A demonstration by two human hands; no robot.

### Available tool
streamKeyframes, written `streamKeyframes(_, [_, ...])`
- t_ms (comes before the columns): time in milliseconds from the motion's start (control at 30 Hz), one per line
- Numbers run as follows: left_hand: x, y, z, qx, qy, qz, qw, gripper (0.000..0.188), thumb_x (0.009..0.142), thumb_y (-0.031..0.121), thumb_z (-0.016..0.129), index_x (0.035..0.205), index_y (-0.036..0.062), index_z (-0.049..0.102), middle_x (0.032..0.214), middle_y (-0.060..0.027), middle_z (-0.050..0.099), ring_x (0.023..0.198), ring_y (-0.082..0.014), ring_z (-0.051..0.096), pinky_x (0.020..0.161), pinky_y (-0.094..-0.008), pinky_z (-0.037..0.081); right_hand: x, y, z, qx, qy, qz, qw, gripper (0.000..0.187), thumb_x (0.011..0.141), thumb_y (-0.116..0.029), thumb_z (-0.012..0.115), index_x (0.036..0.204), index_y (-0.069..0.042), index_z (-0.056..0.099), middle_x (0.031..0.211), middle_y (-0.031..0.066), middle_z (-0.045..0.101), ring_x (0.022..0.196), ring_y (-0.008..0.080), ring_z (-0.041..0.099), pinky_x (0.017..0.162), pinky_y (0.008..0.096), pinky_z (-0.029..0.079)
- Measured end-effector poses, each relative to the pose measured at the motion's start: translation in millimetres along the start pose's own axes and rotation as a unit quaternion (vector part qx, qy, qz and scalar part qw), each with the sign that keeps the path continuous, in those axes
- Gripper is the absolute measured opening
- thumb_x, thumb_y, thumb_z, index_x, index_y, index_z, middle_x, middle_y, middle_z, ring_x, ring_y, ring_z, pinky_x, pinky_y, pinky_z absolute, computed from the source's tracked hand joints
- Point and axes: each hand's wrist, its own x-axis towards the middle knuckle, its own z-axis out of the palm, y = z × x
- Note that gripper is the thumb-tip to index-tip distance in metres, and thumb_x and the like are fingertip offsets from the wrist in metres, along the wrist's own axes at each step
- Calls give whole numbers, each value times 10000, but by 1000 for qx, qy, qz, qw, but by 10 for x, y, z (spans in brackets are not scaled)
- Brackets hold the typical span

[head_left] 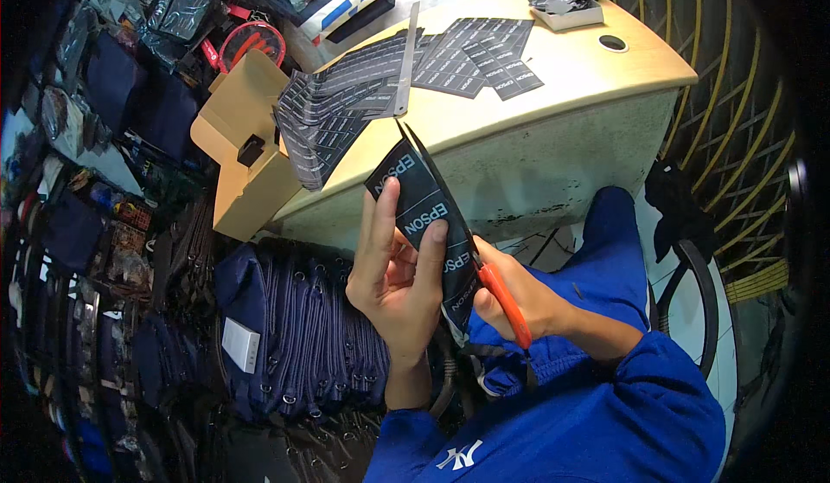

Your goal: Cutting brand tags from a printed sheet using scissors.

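Observation:
My left hand [399, 280] holds a black strip of printed labels [421, 210] with pale lettering, thumb on its face and fingers along its left edge. The strip slants in front of the table edge. My right hand [529, 297] grips scissors with orange-red handles [504, 301]. Their long dark blades run along the strip's right edge, tips pointing toward the table. From this angle I cannot tell whether the blades touch the material. Beyond the tips, a metal ruler [407, 63] lies across grey-black label sheets [346, 94] spread on the table.
The pale wooden table [588, 81] has a small open box [566, 12] at its far right. An open cardboard box [251, 185] stands against its left side. Stacked navy bags [320, 336] with metal rings lie below left, a small white box [240, 345] on them.

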Motion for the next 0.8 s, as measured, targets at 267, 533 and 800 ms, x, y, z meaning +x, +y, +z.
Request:
streamKeyframes(267, [-13, -3, -45, 20, -4, -16, 1000, 508, 748, -37, 708, 1226, -16, 538, 1246, -162, 533, 724, -28, 489, 570, -156, 417, -5, -36, -3, -1, 6, -5, 1000, 846, 837, -629, 476, 1300, 63, 333, 1033, 189, 553, 929, 219, 537, 817, 343, 438])
streamKeyframes(533, [-4, 21, -61, 33, -19, -6, 999, 503, 764, -71, 661, 1243, -28, 511, 1140, -151, 579, 788, -68, 534, 640, -179, 442, -11, 0, -15, -14, 8, -12, 1000, 849, 833, -635, 477, 1295, 64, 338, 1022, 188, 556, 918, 219, 537, 803, 347, 439])
streamKeyframes(800, [-5, 74, -81, 65, -31, -7, 997, 496, 777, -111, 615, 1252, -51, 486, 1093, -127, 588, 884, -110, 584, 740, -207, 488, -12, 27, -7, -8, 6, -12, 1000, 822, 838, -637, 461, 1271, 55, 365, 918, 147, 551, 827, 191, 519, 731, 335, 441])
